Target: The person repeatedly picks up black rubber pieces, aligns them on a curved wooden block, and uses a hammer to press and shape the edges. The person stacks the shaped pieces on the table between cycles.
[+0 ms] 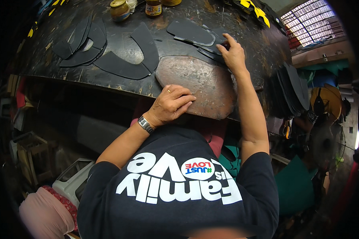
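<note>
My left hand [174, 102] rests on the near edge of a worn brown board [199, 83], its fingers curled together with nothing showing in them. Farther right, my right hand [233, 53] reaches over several flat black cut pieces [193, 32], thumb and forefinger apart. One of those pieces has a greyish band along its edge. Whether the fingertips touch the pieces is hard to see. Left of the board lies a U-shaped black piece [125, 65] with a seam at its near right side. Beside it, more curved black pieces [83, 47] overlap in a pile.
At the far edge stand a yellowish jar [119, 10] and a dark jar with a label [153, 8]. Yellow and black pieces [255, 10] lie at the back right. A stack of black sheets [290, 89] hangs by the dark table's [263, 47] right side, with a fan [327, 141] beyond.
</note>
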Motion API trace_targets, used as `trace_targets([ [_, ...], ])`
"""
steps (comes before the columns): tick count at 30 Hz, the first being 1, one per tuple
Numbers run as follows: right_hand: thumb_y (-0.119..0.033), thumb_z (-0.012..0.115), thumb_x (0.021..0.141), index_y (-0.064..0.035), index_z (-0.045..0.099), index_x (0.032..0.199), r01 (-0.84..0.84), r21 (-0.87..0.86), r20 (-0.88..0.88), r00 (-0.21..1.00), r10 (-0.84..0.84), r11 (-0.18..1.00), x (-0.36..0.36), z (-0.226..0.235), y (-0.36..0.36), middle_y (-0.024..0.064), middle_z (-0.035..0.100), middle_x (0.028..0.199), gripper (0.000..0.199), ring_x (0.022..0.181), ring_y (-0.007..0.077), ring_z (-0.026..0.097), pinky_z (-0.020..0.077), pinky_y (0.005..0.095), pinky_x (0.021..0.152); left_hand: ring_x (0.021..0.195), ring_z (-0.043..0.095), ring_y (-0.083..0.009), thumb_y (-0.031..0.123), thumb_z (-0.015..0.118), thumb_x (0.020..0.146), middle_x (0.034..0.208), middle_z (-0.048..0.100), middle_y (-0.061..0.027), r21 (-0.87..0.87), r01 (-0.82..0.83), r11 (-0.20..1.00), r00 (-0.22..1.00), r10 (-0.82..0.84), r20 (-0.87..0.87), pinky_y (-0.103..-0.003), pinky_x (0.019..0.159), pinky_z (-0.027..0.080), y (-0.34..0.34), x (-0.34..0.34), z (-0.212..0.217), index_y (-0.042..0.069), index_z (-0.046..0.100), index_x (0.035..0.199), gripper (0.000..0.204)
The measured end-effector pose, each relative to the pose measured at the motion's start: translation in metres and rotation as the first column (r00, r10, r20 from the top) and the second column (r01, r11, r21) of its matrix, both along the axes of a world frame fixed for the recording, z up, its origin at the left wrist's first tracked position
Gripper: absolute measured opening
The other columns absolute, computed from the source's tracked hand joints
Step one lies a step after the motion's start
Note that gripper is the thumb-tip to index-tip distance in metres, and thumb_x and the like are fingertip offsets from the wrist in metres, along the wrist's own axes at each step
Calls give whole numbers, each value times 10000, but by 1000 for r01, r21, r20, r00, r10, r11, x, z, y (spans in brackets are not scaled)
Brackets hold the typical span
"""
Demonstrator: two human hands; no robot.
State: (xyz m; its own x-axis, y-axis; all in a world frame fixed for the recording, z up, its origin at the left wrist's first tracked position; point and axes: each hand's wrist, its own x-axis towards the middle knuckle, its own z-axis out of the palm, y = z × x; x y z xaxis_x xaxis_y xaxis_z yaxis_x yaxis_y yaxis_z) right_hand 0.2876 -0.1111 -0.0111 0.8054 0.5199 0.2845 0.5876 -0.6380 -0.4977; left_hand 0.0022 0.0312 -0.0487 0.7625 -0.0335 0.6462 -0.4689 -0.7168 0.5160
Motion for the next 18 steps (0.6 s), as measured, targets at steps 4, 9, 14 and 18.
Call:
trace_targets([
  [4,-377,809,848,-110,602,1420,26,-92,113,994,-15,995,-6,-4,32,188,721,1180,664,1134,371,644,515,463,971,1082,629,-238,105,765,850,1103,676,-37,11,6,1000,1000,-6,-8,-381,959,466,1,1,0,103,745,1106,257],
  [9,-378,844,809,-104,589,1435,81,-233,146,988,-48,969,-7,0,55,182,642,1352,730,1256,367,576,455,515,1041,1078,629,-231,128,768,863,1101,674,-25,15,-3,1000,1000,3,5,-376,959,460,1,1,-2,117,740,1107,246],
  [14,-296,832,807,-103,623,1401,86,-264,108,992,-59,961,1,3,65,182,624,1366,659,1252,380,587,459,516,1040,1070,632,-225,140,762,873,1098,676,-25,15,-4,1000,1000,4,25,-376,951,459,1,2,-3,118,740,1097,226],
  [18,-195,794,784,-135,724,1257,19,-195,-89,995,-37,981,1,-1,66,199,625,1320,482,1148,417,641,495,505,1008,1064,632,-230,137,757,878,1101,676,-31,7,-14,1000,999,13,46,-375,948,461,0,2,-5,114,743,1094,218],
])
